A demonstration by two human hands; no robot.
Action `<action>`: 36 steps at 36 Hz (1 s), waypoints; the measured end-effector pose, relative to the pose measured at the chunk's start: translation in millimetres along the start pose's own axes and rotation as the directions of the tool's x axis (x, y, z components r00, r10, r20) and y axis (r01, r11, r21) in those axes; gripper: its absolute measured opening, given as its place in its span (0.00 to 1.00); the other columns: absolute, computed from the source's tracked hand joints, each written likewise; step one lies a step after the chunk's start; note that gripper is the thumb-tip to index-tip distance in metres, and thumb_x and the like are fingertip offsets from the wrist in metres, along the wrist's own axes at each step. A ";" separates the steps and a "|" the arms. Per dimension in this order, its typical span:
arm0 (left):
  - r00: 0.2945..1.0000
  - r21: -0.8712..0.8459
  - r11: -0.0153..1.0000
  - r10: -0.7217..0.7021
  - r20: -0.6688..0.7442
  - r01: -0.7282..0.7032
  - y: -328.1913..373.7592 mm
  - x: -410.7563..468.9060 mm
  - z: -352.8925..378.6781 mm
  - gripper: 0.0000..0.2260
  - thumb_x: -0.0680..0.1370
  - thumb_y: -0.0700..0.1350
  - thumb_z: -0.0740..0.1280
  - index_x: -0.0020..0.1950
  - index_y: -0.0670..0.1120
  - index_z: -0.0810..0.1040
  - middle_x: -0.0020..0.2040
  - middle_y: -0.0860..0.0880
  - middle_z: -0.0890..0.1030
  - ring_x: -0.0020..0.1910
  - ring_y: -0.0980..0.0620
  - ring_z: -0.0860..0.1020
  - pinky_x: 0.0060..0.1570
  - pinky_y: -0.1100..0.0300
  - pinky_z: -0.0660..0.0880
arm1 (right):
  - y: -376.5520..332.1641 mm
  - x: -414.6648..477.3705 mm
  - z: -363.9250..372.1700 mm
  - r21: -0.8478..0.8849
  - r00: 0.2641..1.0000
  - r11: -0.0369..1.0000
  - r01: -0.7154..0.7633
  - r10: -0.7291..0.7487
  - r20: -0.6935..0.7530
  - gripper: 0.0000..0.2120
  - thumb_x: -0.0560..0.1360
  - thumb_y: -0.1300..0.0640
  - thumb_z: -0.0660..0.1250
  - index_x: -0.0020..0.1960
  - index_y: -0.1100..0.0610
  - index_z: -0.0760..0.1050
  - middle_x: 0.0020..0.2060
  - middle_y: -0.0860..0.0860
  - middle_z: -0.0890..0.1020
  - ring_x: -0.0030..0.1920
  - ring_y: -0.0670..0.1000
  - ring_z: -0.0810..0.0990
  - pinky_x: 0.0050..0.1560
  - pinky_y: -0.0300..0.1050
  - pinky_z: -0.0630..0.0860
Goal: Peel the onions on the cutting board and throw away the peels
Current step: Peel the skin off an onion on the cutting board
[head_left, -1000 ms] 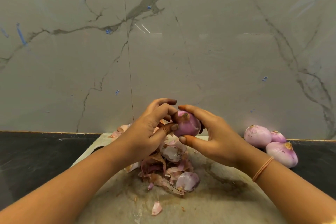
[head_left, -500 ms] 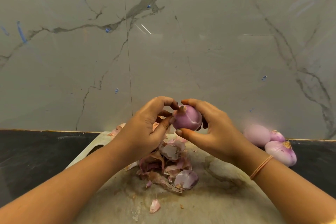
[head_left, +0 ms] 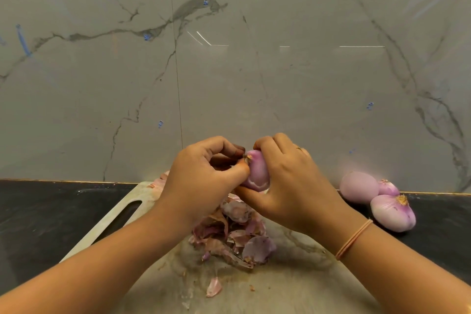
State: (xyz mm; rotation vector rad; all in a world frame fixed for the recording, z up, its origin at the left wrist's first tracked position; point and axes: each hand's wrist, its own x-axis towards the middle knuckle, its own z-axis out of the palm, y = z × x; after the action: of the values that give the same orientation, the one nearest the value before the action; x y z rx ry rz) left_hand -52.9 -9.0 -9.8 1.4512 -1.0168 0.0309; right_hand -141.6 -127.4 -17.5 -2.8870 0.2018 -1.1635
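**Onion gripped in both hands above the peel pile**

I am watching the onion being held up in the air between the two hands, above the far part of the cutting board. It is showing smooth pale purple skin with a brownish tuft at its upper left end. The right hand is wrapping around it from the right, with the fingers curling over the top and the thumb pressing up from underneath. The left hand is closing in from the left, with its fingers curled and its thumb and forefinger pinching at that tufted end.

Directly under the hands, a heap of peels is lying on the board in papery pink and brown pieces. One loose scrap is sitting apart from the heap, nearer to me. A few more flakes are showing at the far left corner of the board, behind the left hand. The board's handle slot is pointing out to the left.

The board is resting on a dark countertop. To the right of it, three more onions are sitting on that counter in a tight cluster against the grey veined marble wall, well apart from the hands. I am also seeing a tan hair tie around the right wrist and a thin ring on one right-hand finger.
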 end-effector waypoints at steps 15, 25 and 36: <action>0.998 0.021 0.998 0.056 -0.029 -0.055 4.5 -3.7 -0.1 0.10 0.73 0.36 0.68 0.41 0.51 0.82 0.40 0.57 0.84 0.41 0.60 0.82 0.37 0.69 0.77 | -7.5 -1.2 2.6 0.107 0.999 0.993 -0.049 0.051 -0.015 0.23 0.67 0.30 0.54 0.48 0.48 0.62 0.40 0.45 0.68 0.36 0.44 0.68 0.34 0.32 0.62; 0.998 -0.009 0.998 0.066 -0.019 -0.066 2.0 -3.8 2.2 0.08 0.75 0.36 0.68 0.42 0.48 0.81 0.42 0.54 0.83 0.42 0.60 0.81 0.38 0.70 0.75 | -5.1 -2.0 -0.2 0.148 0.995 0.984 -0.101 0.100 0.015 0.21 0.71 0.37 0.66 0.53 0.50 0.64 0.45 0.47 0.69 0.42 0.46 0.71 0.39 0.36 0.71; 0.982 0.120 0.975 0.189 -0.019 -0.186 -6.8 3.3 -3.4 0.12 0.77 0.35 0.66 0.44 0.54 0.77 0.46 0.52 0.82 0.45 0.60 0.80 0.44 0.70 0.76 | -1.6 -2.0 -5.3 0.528 0.976 0.826 -0.196 0.113 0.187 0.24 0.74 0.49 0.69 0.67 0.47 0.64 0.58 0.45 0.70 0.53 0.42 0.73 0.48 0.23 0.69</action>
State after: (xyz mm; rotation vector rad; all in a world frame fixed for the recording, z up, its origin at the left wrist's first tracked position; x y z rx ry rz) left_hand -45.1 -9.4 -12.6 1.4522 -1.1400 0.2532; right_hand -146.5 -125.4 -14.9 -2.3822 0.0797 -0.8050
